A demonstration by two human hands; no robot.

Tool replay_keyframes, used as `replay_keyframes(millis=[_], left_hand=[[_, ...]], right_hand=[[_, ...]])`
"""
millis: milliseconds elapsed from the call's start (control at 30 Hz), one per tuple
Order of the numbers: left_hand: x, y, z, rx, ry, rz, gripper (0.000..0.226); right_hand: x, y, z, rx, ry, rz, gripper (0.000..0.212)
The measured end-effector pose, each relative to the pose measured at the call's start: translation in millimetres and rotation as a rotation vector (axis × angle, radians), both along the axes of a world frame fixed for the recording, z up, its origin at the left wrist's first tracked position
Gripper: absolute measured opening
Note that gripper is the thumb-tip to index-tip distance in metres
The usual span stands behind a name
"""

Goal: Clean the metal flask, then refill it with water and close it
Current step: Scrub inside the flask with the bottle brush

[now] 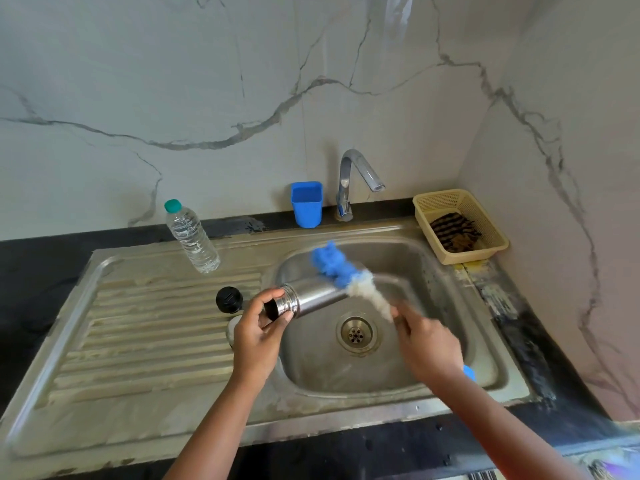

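Observation:
My left hand [258, 332] grips the open neck end of the metal flask [311, 299], which lies almost level over the sink basin [408, 251], mouth toward me. My right hand [427, 344] grips a bottle brush [346, 275] with blue and white bristles; the bristles blur against the flask's far end. The brush's blue handle tip [469, 372] sticks out below my right hand. The black flask lid [229, 299] stands on the drainboard just left of my left hand. A clear water bottle [191, 237] with a green cap stands at the back of the drainboard.
A chrome tap [356, 178] rises behind the basin, with a blue plastic cup [307, 204] to its left. A beige basket [460, 225] holding a striped cloth sits at the back right. The drain [356, 336] is open. A small steel item [232, 329] lies partly hidden behind my left hand.

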State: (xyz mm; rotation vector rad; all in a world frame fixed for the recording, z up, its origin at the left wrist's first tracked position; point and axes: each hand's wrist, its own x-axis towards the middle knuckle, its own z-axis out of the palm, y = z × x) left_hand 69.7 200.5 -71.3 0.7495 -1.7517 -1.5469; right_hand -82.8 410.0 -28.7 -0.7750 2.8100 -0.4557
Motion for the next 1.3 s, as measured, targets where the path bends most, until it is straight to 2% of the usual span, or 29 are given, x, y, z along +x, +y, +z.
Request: replay_keyframes(millis=[100, 233, 300, 467, 533, 633, 700, 800, 933, 1000, 1067, 1167, 1300], left_hand=[[0, -2, 0, -0.183, -0.027, -0.06, 0.044], [0, 0, 6, -0.518, -0.076, -0.169, 0.041], [0, 3, 8, -0.593, -0.093, -0.172, 0.041], [-1, 0, 3, -0.792, -0.216, -0.268, 0.055], [0, -2, 1, -0.944, -0.269, -0.313, 0.06], [4, 1, 3, -1.049, -0.273, -0.326, 0.056], [4, 4, 5, -0.936, -0.213, -0.275, 0.05], [1, 8, 6, -0.571, -0.09, -0.107, 0.038], [-2, 7, 12, -0.025, -0.043, 0.176, 0.036], [-5, 6, 16, 0.286, 0.055, 0.254, 0.032], [-5, 3, 18, 0.51, 0.142, 0.28, 0.029], [-4, 1, 18, 0.67, 0.19, 0.29, 0.026], [-5, 5, 19, 0.771, 0.211, 0.296, 0.019]], right_hand=[[18, -5, 16, -0.031, 0.041, 0.153, 0.032], [-28, -4, 10, 0.087, -0.102, -0.01, 0.034], [-43, -1, 7, 0.102, -0.17, -0.087, 0.037], [-26, -8, 25, 0.015, -0.223, 0.206, 0.029], [-43, -8, 30, 0.08, -0.22, 0.244, 0.029], [-76, -6, 27, 0.231, -0.167, 0.119, 0.03], [-81, -7, 23, 0.314, -0.13, 0.029, 0.03], [-63, -7, 16, 0.327, -0.052, 0.022, 0.034], [-29, 1, 9, 0.162, -0.003, -0.01, 0.034], [-17, 4, 4, 0.055, -0.012, -0.048, 0.037], [-6, 6, -1, -0.056, -0.035, -0.096, 0.043], [13, 8, -11, -0.238, -0.013, -0.135, 0.049], [28, 15, -28, -0.395, 0.08, -0.119, 0.051]])
